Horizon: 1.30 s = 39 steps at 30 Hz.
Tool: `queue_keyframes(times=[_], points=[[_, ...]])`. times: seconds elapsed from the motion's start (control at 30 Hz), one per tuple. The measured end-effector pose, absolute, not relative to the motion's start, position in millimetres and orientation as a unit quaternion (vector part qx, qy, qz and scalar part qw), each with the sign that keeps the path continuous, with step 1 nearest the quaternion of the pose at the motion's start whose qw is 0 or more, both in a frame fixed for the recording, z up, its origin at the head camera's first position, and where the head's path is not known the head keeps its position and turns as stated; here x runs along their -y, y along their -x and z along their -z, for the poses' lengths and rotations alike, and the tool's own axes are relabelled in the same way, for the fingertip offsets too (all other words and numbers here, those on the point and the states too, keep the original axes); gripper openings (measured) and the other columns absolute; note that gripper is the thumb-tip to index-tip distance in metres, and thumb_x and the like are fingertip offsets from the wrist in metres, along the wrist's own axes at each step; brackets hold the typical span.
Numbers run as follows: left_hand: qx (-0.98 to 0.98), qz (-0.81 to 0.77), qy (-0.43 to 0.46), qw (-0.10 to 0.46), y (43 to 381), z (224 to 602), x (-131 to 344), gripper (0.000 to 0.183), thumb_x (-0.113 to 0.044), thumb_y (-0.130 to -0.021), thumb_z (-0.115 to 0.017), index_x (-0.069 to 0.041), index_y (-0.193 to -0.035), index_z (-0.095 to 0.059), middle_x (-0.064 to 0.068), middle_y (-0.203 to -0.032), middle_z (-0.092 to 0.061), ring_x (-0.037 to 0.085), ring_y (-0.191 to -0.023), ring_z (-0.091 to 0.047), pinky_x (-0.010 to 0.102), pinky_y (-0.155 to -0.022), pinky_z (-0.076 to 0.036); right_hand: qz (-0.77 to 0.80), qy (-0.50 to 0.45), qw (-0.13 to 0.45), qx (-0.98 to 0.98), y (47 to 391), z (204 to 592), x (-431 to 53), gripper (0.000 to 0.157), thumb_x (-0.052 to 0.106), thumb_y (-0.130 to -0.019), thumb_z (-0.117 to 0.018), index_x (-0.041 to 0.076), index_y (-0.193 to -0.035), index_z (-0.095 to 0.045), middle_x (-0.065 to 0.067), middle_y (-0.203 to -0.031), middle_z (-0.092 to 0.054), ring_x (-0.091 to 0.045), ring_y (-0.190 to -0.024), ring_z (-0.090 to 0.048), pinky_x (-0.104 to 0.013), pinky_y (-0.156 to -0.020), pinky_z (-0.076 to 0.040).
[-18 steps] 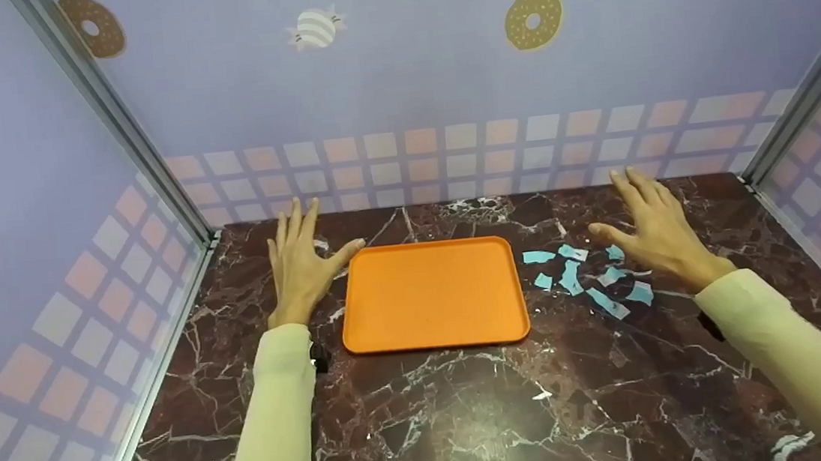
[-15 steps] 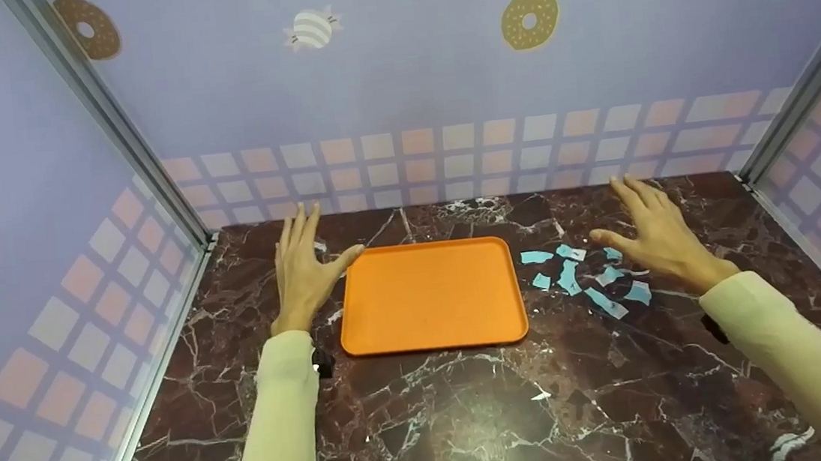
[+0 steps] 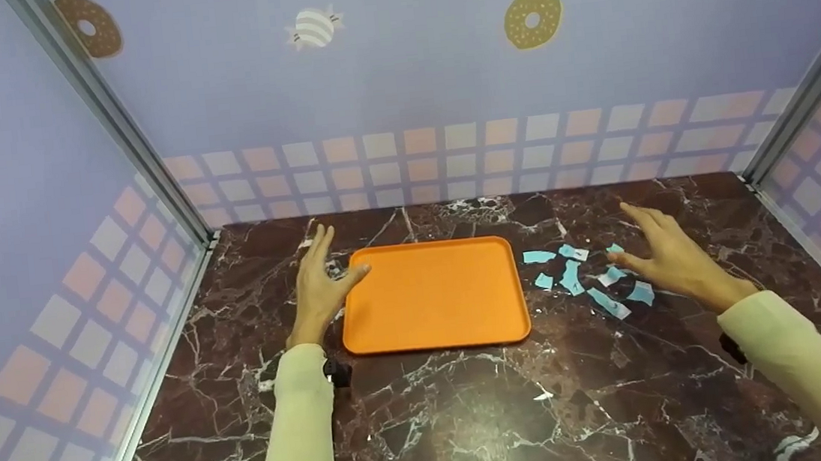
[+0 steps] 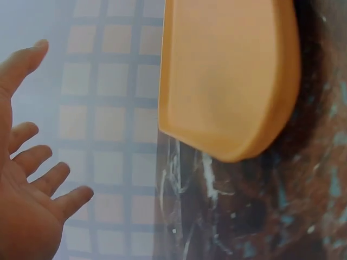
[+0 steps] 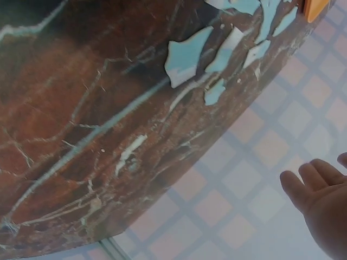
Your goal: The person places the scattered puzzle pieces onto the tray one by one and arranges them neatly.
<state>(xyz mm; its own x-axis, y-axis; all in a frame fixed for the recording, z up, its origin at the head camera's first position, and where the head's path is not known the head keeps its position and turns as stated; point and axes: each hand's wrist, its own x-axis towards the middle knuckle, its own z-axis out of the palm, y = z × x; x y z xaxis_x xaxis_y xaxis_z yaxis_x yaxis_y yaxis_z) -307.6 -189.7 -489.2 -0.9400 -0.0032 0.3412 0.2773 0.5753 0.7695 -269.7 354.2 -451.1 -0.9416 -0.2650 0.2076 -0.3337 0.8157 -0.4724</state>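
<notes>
My left hand [image 3: 320,292] hovers at the left edge of an orange tray [image 3: 432,296], thumb stretched toward its upper left corner. In the left wrist view the fingers of that hand [image 4: 32,173] are spread and hold nothing, with the tray [image 4: 222,81] beside them. On the other side, my right hand [image 3: 673,258] hangs over the right end of several torn light-blue pieces [image 3: 572,277], its fingers extended and holding nothing. The right wrist view shows the blue pieces [image 5: 187,54] flat on the table, apart from the right hand [image 5: 325,200].
The table [image 3: 437,424] is dark red-brown marble with white veins. A small white scrap [image 3: 543,396] lies in front of the tray. A purple wall [image 3: 425,71] with printed squares closes off the back, and side panels [image 3: 13,246] stand left and right.
Both hands have drawn back a little toward the person, the left also shifting right. The tray and blue pieces have stayed in place.
</notes>
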Motion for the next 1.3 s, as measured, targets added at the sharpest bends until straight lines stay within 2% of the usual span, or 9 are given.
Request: queue_keyframes(times=[0.23, 0.4, 0.5, 0.6, 0.9, 1.17, 1.3], points=[[0.861, 0.484, 0.084, 0.134, 303.6, 507.2, 192.0, 0.089, -0.022, -0.092, -0.087, -0.005, -0.165, -0.038, 0.012, -0.172, -0.03, 0.036, -0.157, -0.028, 0.058, -0.127, -0.021, -0.263, -0.173, 0.061, 0.947, 262.1, 466.3, -355.8, 0.086, 0.03, -0.101, -0.076, -0.008, -0.163, -0.029, -0.037, -0.153, -0.039, -0.06, -0.136, -0.042, -0.077, -0.107, -0.036], [0.836, 0.529, 0.062, 0.132, 299.9, 521.3, 193.6, 0.084, -0.014, -0.091, -0.087, -0.003, -0.162, -0.044, 0.015, -0.168, -0.038, 0.037, -0.151, -0.04, 0.053, -0.119, -0.038, -0.272, -0.174, 0.047, 0.945, 255.5, 478.2, -357.6, 0.085, 0.024, -0.099, -0.079, -0.008, -0.161, -0.03, -0.037, -0.15, -0.042, -0.059, -0.129, -0.05, -0.075, -0.102, -0.042], [0.823, 0.552, 0.047, 0.123, 299.7, 527.0, 193.1, 0.081, -0.014, -0.092, -0.086, -0.005, -0.161, -0.046, 0.016, -0.165, -0.042, 0.037, -0.145, -0.047, 0.05, -0.115, -0.045, -0.272, -0.176, 0.043, 0.945, 252.7, 482.6, -358.4, 0.083, 0.022, -0.098, -0.08, -0.009, -0.159, -0.034, -0.036, -0.147, -0.046, -0.058, -0.126, -0.052, -0.074, -0.1, -0.044], [0.821, 0.559, 0.037, 0.111, 300.6, 530.7, 192.2, 0.079, -0.014, -0.092, -0.086, -0.007, -0.161, -0.048, 0.016, -0.164, -0.044, 0.036, -0.142, -0.05, 0.049, -0.113, -0.047, -0.268, -0.18, 0.045, 0.945, 250.5, 486.4, -358.8, 0.078, 0.019, -0.096, -0.082, -0.01, -0.155, -0.04, -0.036, -0.143, -0.051, -0.056, -0.125, -0.054, -0.073, -0.099, -0.046], [0.82, 0.564, 0.027, 0.088, 304.4, 536.1, 192.2, 0.072, -0.003, -0.091, -0.084, 0.0, -0.155, -0.052, 0.022, -0.161, -0.046, 0.039, -0.14, -0.052, 0.049, -0.112, -0.049, -0.268, -0.194, 0.054, 0.942, 248.5, 498.1, -358.3, 0.065, 0.017, -0.095, -0.082, -0.013, -0.145, -0.052, -0.032, -0.133, -0.059, -0.054, -0.118, -0.061, -0.068, -0.097, -0.051], [0.812, 0.581, 0.006, 0.059, 309.1, 539.5, 198.1, 0.064, 0.003, -0.094, -0.077, 0.001, -0.154, -0.054, 0.023, -0.154, -0.053, 0.037, -0.139, -0.054, 0.045, -0.113, -0.048, -0.254, -0.209, 0.06, 0.942, 248.8, 499.3, -358.2, 0.051, 0.015, -0.095, -0.082, -0.011, -0.134, -0.063, -0.025, -0.124, -0.064, -0.045, -0.104, -0.065, -0.062, -0.085, -0.056], [0.794, 0.605, 0.006, 0.061, 311.2, 541.7, 199.6, 0.059, 0.008, -0.094, -0.074, 0.005, -0.151, -0.056, 0.025, -0.151, -0.056, 0.039, -0.137, -0.056, 0.045, -0.112, -0.049, -0.255, -0.211, 0.055, 0.942, 250.4, 501.0, -357.5, 0.047, 0.017, -0.095, -0.083, -0.01, -0.129, -0.066, -0.022, -0.12, -0.065, -0.044, -0.103, -0.067, -0.06, -0.084, -0.058]])
